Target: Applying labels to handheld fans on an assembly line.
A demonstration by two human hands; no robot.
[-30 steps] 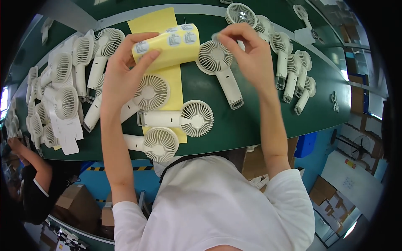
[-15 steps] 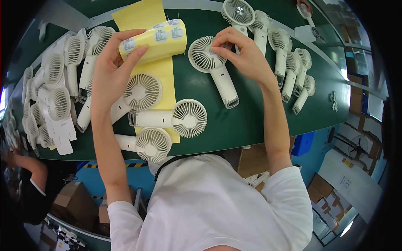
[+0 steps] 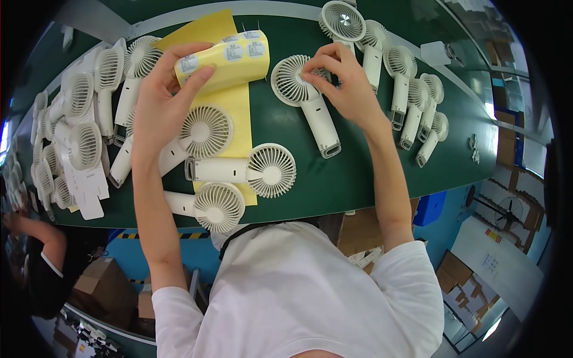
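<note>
My left hand [image 3: 164,101] is closed on a curled yellow sheet of round white stickers [image 3: 236,59], thumb in front and fingers behind. My right hand [image 3: 340,83] is at a white handheld fan [image 3: 322,128] lying grille up, its handle pointing toward me. Thumb and fingertips come together over the middle of the grille; whatever is between them is hidden. Below my left hand lie three more handheld fans, among them a sideways one [image 3: 271,171] and a nearer one [image 3: 219,207], partly on a yellow backing strip [image 3: 239,128].
Many white fans are piled at the left with a white cardboard piece [image 3: 89,194]. Several more fans [image 3: 412,116] stand in a group at the right, beside a small clip-like bundle [image 3: 474,148]. At the lower left is another person's arm [image 3: 45,238].
My right hand's fingers have curled slightly at the grille, while my left keeps its hold on the sticker sheet. Another person's hand and a fan at the far right have left view.
</note>
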